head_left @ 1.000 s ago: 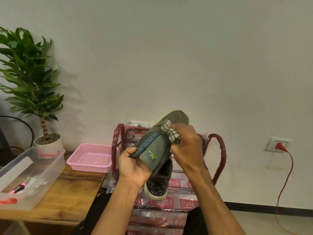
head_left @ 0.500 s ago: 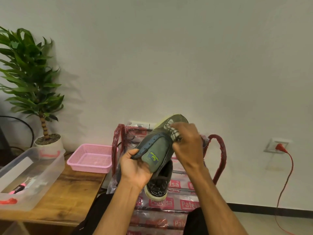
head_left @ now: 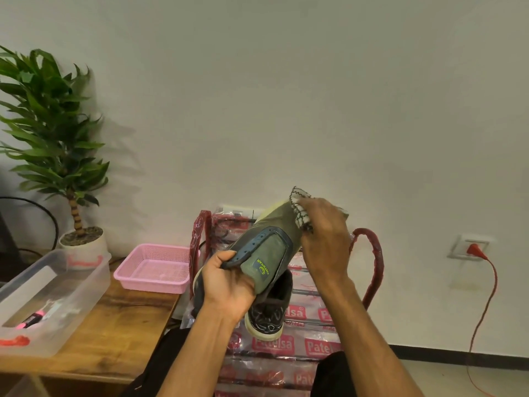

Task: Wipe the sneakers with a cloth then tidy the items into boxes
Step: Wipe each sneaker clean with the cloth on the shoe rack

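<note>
A person holds an olive-green sneaker (head_left: 272,247) up in front of a white wall, above a plastic-wrapped shoe rack (head_left: 286,345) printed with red labels. The shoe has a dull green upper, a dark blue eyelet strip, a tongue with a blue patch carrying a yellow-green logo, and a pale yellow-green sole edge showing at the toe. Its long axis runs on a diagonal, heel low and to the left, toe raised to the right and pointing away toward the wall. The left hand (head_left: 229,285) has a closed grip on the heel end, thumb on the blue strip and fingers curled underneath. The right hand (head_left: 323,239) curls its fingers round a white cloth (head_left: 299,210) with dark stitched edging and presses it on the toe. Directly below, a second sneaker (head_left: 269,313), dark with a patterned toe and pale sole, sits on the rack with its toe toward the camera. On the wooden tabletop (head_left: 114,333) to the left stand a pink basket (head_left: 154,267), a clear plastic box (head_left: 51,296) and a potted plant (head_left: 51,124). A red cable (head_left: 486,296) hangs from a wall socket on the right.
</note>
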The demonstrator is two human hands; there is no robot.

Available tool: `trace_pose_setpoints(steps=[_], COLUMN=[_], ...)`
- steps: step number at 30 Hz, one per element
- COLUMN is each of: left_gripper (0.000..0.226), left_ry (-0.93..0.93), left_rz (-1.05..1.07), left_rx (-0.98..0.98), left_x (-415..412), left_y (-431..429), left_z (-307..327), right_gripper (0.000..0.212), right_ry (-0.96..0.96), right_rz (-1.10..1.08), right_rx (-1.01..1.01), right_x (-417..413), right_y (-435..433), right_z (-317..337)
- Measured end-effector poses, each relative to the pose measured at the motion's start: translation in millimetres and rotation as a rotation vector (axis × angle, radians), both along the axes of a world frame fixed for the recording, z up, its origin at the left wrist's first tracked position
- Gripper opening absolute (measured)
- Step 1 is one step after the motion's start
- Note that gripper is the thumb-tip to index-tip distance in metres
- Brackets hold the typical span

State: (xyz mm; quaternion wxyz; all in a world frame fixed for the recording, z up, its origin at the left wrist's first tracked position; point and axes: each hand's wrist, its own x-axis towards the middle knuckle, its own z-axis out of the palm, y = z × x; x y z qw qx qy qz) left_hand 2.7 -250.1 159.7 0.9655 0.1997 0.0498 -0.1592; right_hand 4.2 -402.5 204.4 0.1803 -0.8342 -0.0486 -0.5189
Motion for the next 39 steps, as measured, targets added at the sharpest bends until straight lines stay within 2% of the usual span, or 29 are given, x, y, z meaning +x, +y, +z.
trace_pose_setpoints(steps=[4, 6, 8, 11, 14, 17, 19, 22, 27, 29, 32, 36, 39], left_gripper=[0.040, 0.042, 0.042, 0.042, 0.043, 0.044, 0.048, 0.047, 0.044, 0.046, 0.045, 0.048, 0.048], left_ry=[-0.015, -0.023, -0.035, -0.048, -0.057, -0.054, -0.050, -0.045, -0.064, -0.090, -0.116, -0.107, -0.087], left_rz=[-0.021, -0.014, -0.007, -0.020, -0.045, -0.044, -0.033, -0.031, -0.045, -0.052, -0.060, -0.040, -0.033], left_rx=[-0.003, 0.005, 0.013, 0.023, 0.035, 0.019, 0.000, 0.007, 0.039, 0.061, 0.064, 0.026, 0.035], left_x=[-3, -5, -5, -3, -5, -7, -8, -7, -6, -5, -5, -4, -4], left_y=[-3, -1, 0, -1, -6, -6, -5, -4, -5, -4, -2, -1, -3], left_z=[7, 9, 9, 10, 12, 12, 12, 12, 9, 9, 10, 9, 5], right_gripper=[0.051, 0.054, 0.055, 0.063, 0.069, 0.065, 0.058, 0.050, 0.063, 0.065, 0.065, 0.044, 0.046], right_ry=[0.100, 0.107, 0.089, 0.077, 0.102, 0.114, 0.107, 0.090, 0.109, 0.131, 0.148, 0.063, 0.033], right_rz=[0.143, 0.171, 0.134, 0.060, 0.104, 0.253, 0.227, 0.128, 0.020, 0.124, 0.268, 0.161, 0.058], right_rx=[-0.322, -0.411, -0.398, -0.242, -0.113, -0.257, -0.315, -0.292, -0.139, -0.124, -0.230, -0.288, -0.270], right_x=[3, 6, 10, 10, 5, 4, 8, 13, 10, 5, 5, 15, 20], right_y=[9, 0, -10, -9, 10, 13, 2, -13, -3, 7, 9, -6, -13], right_z=[-21, -21, -16, -12, -19, -20, -12, -5, -10, -15, -13, -10, -16])
